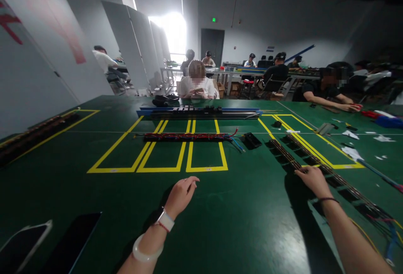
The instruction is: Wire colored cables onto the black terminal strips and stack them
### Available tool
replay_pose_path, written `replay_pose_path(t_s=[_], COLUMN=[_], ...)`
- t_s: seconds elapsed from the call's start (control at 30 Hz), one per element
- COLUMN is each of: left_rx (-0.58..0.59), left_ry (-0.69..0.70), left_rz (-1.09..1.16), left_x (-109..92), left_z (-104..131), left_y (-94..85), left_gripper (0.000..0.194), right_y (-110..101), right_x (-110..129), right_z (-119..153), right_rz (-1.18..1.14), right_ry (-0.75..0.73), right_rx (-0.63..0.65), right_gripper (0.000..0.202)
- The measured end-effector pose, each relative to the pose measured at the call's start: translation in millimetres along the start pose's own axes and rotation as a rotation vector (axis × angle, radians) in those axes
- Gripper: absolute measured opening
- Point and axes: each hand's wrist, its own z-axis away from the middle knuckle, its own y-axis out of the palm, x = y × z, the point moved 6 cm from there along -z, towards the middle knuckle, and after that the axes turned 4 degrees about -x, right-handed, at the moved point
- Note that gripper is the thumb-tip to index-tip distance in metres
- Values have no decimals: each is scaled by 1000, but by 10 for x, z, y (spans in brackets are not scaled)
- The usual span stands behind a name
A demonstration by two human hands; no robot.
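Note:
My left hand hovers over the green table, fingers apart and holding nothing. At the right, my right hand has its fingers closed on the near end of a dark strip with several segments. Beside it runs a longer dark strip with wires at its near end. Further left, a wired bar with red and blue leads lies across the yellow tape frames, and a small black box is just right of it.
Blue and metal rails lie along the far edge. Two dark flat devices sit at the near left. A row of dark parts lies far left. Paper scraps are at the right. A person sits opposite; others sit around.

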Motion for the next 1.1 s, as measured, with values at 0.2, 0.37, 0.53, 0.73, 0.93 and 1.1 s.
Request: replay_pose_path(t_s=[0.2, 0.37, 0.53, 0.73, 0.93, 1.1], left_rx=[-43, -56, -87, -163, -124, -75], left_ry=[-4, 101, 227, 429, 610, 731], left_rz=[83, 100, 55, -34, -139, -253], left_x=[-109, -447, -680, -704, -715, -750], left_z=[96, 320, 490, 597, 638, 699], left_y=[-18, 55, 145, 207, 295, 396], left_gripper=[27, 25, 26, 27, 21, 15], right_y=[-373, -850, -951, -746, -496, -331], right_x=[398, 1160, 2215, 3340, 4285, 4979], right_z=[346, 641, 873, 1183, 1450, 1673], right_rz=[-232, -422, -611, -712, -741, -733], right_ry=[-209, -448, -586, -727, -865, -995], right_rx=[-41, 1, 265, 540, 622, 653], right_gripper=[25, 27, 11, 7, 12, 16])
